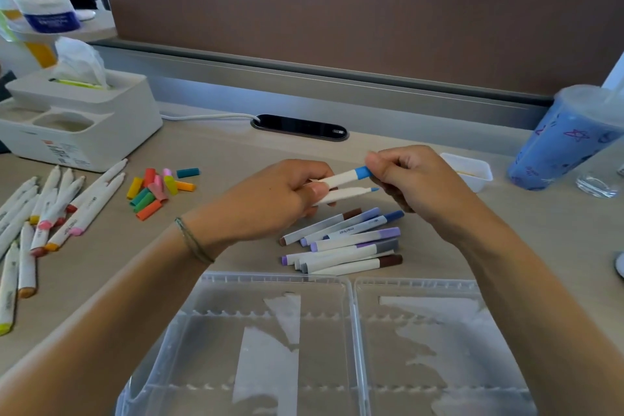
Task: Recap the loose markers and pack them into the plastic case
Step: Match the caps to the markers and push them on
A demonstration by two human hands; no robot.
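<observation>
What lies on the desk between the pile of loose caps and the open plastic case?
In the head view, the left hand and forearm cross that stretch above the desk. Beneath, only bare desk shows between the caps and the case.

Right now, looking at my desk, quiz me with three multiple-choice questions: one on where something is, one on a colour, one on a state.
1. Where is the pile of loose caps?
A. inside the plastic case
B. on the desk, left of the hands
C. on the tissue box

2. What colour is the cap that the right hand pinches on the upper marker?
A. blue
B. orange
C. brown

3. What state is the plastic case in?
A. shut and latched
B. open, full of markers
C. open, no markers in it

Answers:
1. B: the caps lie on the desk between the uncapped markers and the left hand.
2. A: the cap at the fingers is blue.
3. C: both halves lie open, and the capped markers rest on the desk behind it.
</observation>
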